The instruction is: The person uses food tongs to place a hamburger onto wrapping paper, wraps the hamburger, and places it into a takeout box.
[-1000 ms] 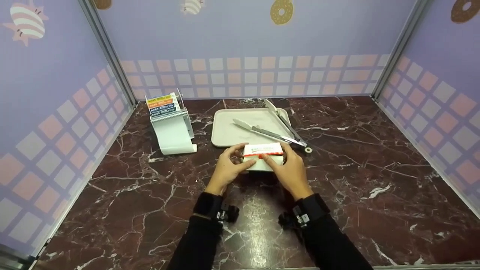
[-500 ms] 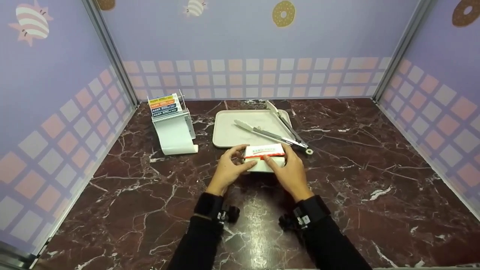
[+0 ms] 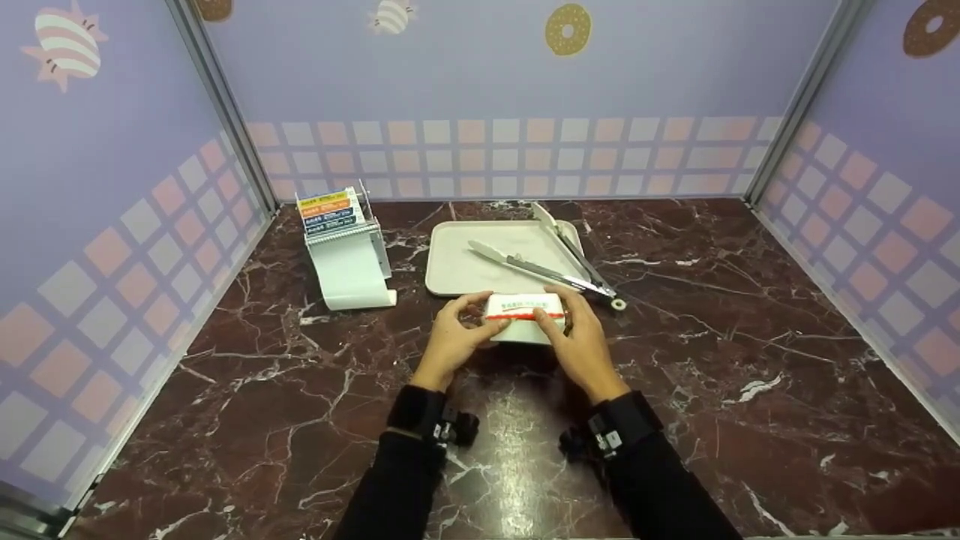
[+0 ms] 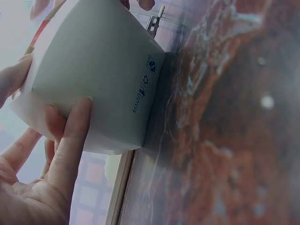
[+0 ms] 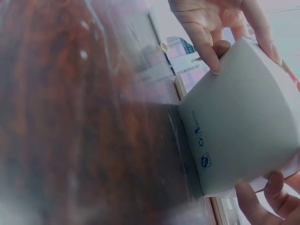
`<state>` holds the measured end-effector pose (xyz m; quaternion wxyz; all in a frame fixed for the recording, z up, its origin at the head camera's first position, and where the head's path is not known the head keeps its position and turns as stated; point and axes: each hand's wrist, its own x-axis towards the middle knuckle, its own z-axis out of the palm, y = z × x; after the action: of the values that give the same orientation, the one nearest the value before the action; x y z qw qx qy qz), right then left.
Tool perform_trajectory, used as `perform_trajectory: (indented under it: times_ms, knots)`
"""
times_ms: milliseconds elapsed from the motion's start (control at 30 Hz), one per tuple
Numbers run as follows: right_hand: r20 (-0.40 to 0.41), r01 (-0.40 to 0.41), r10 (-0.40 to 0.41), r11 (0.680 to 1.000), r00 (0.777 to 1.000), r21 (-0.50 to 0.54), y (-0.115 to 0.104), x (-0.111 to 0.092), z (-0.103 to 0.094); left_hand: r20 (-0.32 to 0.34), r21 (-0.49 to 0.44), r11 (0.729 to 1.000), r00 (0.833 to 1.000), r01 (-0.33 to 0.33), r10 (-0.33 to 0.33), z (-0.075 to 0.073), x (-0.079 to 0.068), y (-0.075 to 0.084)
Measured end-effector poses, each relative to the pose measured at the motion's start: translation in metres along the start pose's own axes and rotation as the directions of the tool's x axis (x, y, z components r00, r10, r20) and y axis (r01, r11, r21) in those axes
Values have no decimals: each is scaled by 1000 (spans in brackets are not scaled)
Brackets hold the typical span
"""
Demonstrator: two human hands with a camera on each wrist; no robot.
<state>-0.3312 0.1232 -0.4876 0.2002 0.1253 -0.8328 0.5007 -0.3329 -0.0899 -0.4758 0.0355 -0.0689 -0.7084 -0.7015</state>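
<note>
A small white paper food box [image 3: 520, 333] with a red-edged lid and green print stands on the marble table, just in front of the tray. My left hand [image 3: 454, 337] grips its left side, thumb on the near upper edge. On the other side my right hand [image 3: 586, 346] holds it, with the thumb over the lid's red edge. Blue printed marks show low on the pale near wall of the box [image 4: 98, 70] in the left wrist view. The same wall of the box [image 5: 234, 112] appears in the right wrist view, between both hands. Its inside is hidden.
Behind the box lies a beige tray [image 3: 450, 262], with spread metal tongs [image 3: 541, 268] across its right part, their hinged end past its corner. To the left stands a dispenser with coloured strips [image 3: 327, 211] and a hanging white paper sheet [image 3: 349, 271]. Patterned walls enclose the table.
The lid's red edge has come slightly down and nearer, and the red tab under it no longer shows. My right thumb has shifted onto that edge; the left hand has barely moved.
</note>
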Motion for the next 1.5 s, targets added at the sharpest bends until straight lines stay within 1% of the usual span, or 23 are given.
perform_trajectory:
  times_ms: [133,200,267,367,467,533,567,600,633,700,767,800,833,900,933,1000,1067,1100,1133,1233,1300,1400,1500]
  knots:
    - [-3,-9,9,1000,1000,8,0,0,1,28,-20,1000,1000,0,1,-1,-1,0]
    - [4,0,0,1000,1000,11,0,0,0,29,-23,1000,1000,7,-6,-1,-1,1]
    - [18,21,-21,1000,1000,10,0,0,0,10,-10,1000,1000,11,-11,0,-1,2]
    - [44,58,-58,998,997,13,0,0,-2,-50,32,999,999,14,-13,0,-2,5]
    - [67,93,-94,996,993,16,-2,0,-6,-89,102,995,996,6,3,0,-4,8]
    - [87,120,-120,993,989,5,-5,-1,-9,-92,192,981,995,-12,30,-1,-7,10]
    - [106,135,-133,991,985,-10,-6,-1,-12,-88,249,968,995,-25,49,-2,-9,11]
    - [131,147,-142,989,981,-29,-8,-2,-15,-82,309,950,994,-40,69,-3,-12,13]
    - [164,154,-144,987,976,-51,-10,-3,-18,-78,374,926,994,-48,83,-4,-16,15]
    - [248,154,-127,984,960,-92,-15,-8,-24,-53,494,868,995,-51,89,-7,-24,20]
    - [339,139,-86,981,937,-137,-20,-14,-30,-36,600,799,997,-30,65,-9,-33,25]
    - [372,138,-69,977,926,-163,-22,-17,-32,-30,649,760,998,-20,52,-9,-37,28]
    - [395,148,-63,971,916,-187,-24,-20,-33,-21,691,723,999,-15,40,-9,-41,30]
    - [420,178,-70,958,905,-224,-26,-25,-35,2,755,655,999,-23,33,-7,-45,33]
    - [422,205,-88,949,902,-240,-26,-26,-35,12,775,631,999,-34,38,-6,-46,34]
    - [414,258,-129,927,901,-273,-26,-28,-34,41,794,605,998,-66,55,-4,-46,34]
    - [417,279,-145,918,897,-282,-26,-28,-33,67,792,604,996,-93,66,-4,-46,34]
    - [422,282,-144,917,895,-284,-26,-27,-33,72,787,609,995,-99,69,-3,-46,33]
    - [427,282,-142,916,893,-285,-26,-26,-32,77,777,621,994,-105,72,-3,-46,33]
    - [436,261,-118,922,892,-285,-26,-23,-33,93,764,631,991,-132,94,-2,-46,30]
    - [439,243,-98,926,893,-289,-24,-21,-34,109,760,632,988,-153,109,-1,-45,29]
    - [444,231,-81,927,892,-296,-22,-16,-35,139,767,614,983,-186,123,0,-40,27]
    - [447,234,-81,925,891,-298,-19,-7,-34,155,774,603,981,-196,121,1,-33,27]
